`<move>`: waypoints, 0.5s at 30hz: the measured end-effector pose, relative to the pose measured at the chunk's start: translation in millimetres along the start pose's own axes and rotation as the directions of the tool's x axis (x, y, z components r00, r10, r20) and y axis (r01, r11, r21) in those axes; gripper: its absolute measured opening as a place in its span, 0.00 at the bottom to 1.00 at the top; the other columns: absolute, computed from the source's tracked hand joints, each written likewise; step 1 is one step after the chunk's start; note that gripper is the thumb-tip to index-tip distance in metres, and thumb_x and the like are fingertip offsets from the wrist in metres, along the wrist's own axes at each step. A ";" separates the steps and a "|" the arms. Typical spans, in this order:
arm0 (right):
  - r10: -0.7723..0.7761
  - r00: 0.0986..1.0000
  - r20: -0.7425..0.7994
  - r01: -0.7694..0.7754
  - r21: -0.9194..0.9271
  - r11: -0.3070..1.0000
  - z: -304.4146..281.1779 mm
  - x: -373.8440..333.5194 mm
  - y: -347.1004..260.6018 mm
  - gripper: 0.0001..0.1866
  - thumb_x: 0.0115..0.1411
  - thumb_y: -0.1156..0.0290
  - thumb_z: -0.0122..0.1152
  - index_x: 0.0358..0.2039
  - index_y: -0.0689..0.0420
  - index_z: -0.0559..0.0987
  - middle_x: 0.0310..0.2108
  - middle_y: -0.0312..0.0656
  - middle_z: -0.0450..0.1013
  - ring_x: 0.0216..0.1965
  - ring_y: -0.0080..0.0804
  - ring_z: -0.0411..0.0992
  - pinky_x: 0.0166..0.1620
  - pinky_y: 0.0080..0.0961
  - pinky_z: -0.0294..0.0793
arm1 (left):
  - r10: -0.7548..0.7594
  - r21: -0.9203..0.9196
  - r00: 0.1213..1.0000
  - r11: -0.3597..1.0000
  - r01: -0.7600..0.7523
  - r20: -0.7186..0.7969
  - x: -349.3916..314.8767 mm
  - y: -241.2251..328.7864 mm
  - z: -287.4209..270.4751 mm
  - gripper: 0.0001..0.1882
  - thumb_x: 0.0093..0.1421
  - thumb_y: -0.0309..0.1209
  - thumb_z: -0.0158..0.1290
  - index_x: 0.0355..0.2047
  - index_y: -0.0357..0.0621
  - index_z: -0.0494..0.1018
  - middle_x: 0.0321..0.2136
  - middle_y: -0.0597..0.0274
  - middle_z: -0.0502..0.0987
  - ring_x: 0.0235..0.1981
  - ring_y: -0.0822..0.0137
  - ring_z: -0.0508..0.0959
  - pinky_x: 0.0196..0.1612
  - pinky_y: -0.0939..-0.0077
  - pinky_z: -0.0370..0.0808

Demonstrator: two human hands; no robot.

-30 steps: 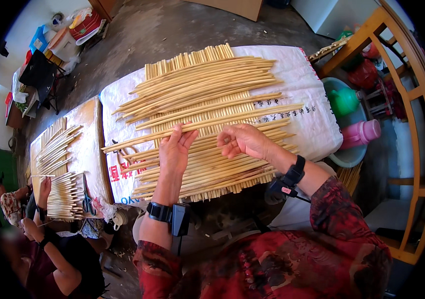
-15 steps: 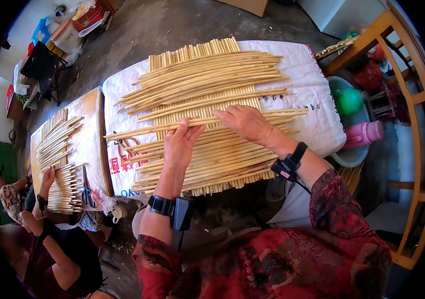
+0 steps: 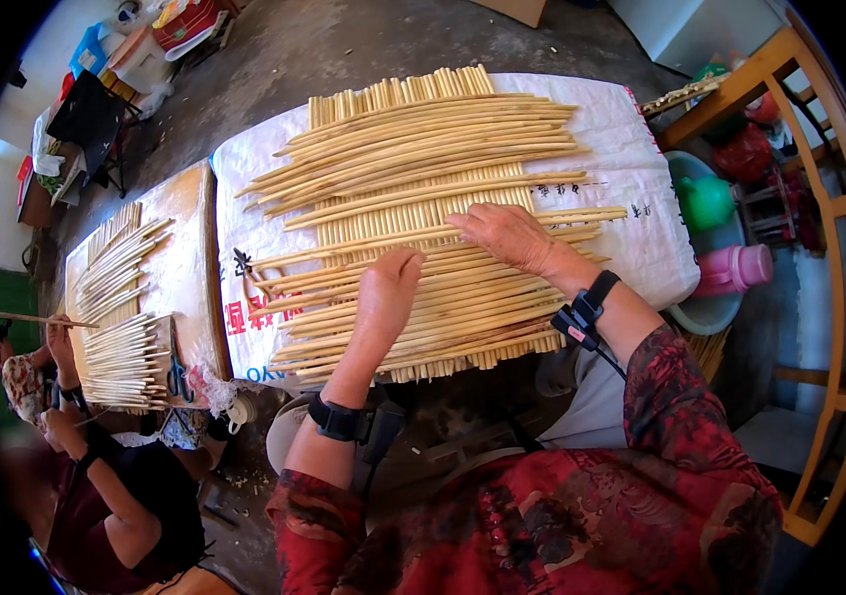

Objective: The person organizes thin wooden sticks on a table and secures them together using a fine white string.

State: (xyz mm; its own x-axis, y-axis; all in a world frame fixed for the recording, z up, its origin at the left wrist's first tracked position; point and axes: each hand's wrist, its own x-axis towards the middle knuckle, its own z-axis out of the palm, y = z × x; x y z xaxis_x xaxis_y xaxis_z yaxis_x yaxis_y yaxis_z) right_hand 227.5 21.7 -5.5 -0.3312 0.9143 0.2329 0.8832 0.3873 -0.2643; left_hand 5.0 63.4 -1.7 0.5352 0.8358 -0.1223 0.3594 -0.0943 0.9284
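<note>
I see bare room on the desk [image 3: 631, 144] toward its right edge; the right hand [image 3: 507, 236] rests fingers on a mid-desk stick [image 3: 354, 247] — grip hidden — while the left hand [image 3: 385, 295] curls, hold unclear.

A red shirt [image 3: 542, 516] patterned with dark blotches is worn, its loose sleeves [image 3: 681, 402] ended near the elbows. Behind the left hand [image 3: 390, 293], the wrist is circled by a black strap [image 3: 337, 417] fitted with a dark box [image 3: 381, 432]. Behind the right hand [image 3: 504, 236], a black band [image 3: 599, 289] is worn, with a black case [image 3: 572, 324] marked by a small pinkish label; from it a thin black cable [image 3: 610, 361] is led back toward the sleeve. Pale trousers [image 3: 592, 407] are worn.
</note>
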 end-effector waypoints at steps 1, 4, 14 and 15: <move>-0.007 1.000 -0.011 0.007 0.010 1.000 2.4 0.8 -0.5 0.11 0.56 0.66 0.51 0.40 0.54 0.71 0.26 0.41 0.67 0.31 0.37 0.70 0.31 0.31 0.73 | 0.177 0.175 0.983 0.970 -0.166 -0.050 -2.6 -1.6 3.0 0.08 0.58 0.28 0.49 0.35 0.36 0.73 0.28 0.54 0.76 0.29 0.60 0.76 0.32 0.72 0.71; -0.017 0.999 -0.031 0.018 0.018 1.000 7.7 -0.1 -1.2 0.10 0.56 0.67 0.51 0.39 0.54 0.71 0.26 0.41 0.67 0.31 0.38 0.70 0.31 0.31 0.72 | 0.421 0.370 0.907 0.845 -0.387 -0.015 -4.0 4.9 8.2 0.06 0.55 0.23 0.49 0.33 0.37 0.73 0.30 0.52 0.74 0.34 0.55 0.74 0.36 0.70 0.70; -0.041 0.999 -0.029 0.041 0.010 0.999 7.2 1.5 -7.0 0.14 0.53 0.69 0.55 0.41 0.55 0.73 0.26 0.40 0.66 0.29 0.37 0.69 0.29 0.29 0.71 | 0.473 0.676 0.880 0.639 -0.368 0.032 -4.0 -9.6 15.0 0.13 0.53 0.24 0.46 0.41 0.39 0.70 0.47 0.52 0.69 0.54 0.52 0.65 0.56 0.54 0.58; -0.033 0.999 -0.039 0.033 0.008 0.999 3.9 -1.9 -6.3 0.13 0.53 0.69 0.55 0.41 0.55 0.73 0.26 0.41 0.66 0.29 0.37 0.69 0.29 0.30 0.71 | 0.467 0.681 0.883 0.632 -0.370 0.047 -3.1 -11.2 15.7 0.14 0.54 0.24 0.45 0.42 0.38 0.69 0.47 0.52 0.69 0.54 0.52 0.65 0.57 0.53 0.57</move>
State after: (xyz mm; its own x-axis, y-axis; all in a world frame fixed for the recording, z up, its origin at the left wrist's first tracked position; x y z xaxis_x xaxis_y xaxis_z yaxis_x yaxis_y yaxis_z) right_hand 221.3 18.1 -8.0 -0.3469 0.8957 0.2782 0.8692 0.4185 -0.2635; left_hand 11.4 53.4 -17.2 0.6765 0.6686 0.3089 0.5493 -0.7374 0.3931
